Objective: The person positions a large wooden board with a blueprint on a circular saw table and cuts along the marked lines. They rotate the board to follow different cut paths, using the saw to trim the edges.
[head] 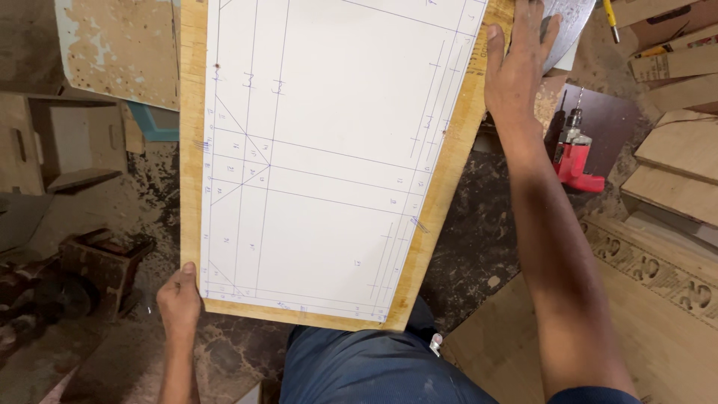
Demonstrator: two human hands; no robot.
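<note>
We grip the board (441, 194) at its lower-left corner with our left hand (178, 299), our right hand (516, 71) lies open, flat on its upper-right edge, drill (574, 157) just beside.

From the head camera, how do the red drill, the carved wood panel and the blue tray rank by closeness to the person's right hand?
From the right hand:
1. Red drill, just right of the forearm.
2. Carved wood panel, lower right.
3. Blue tray, across the marked board, far left.
</note>
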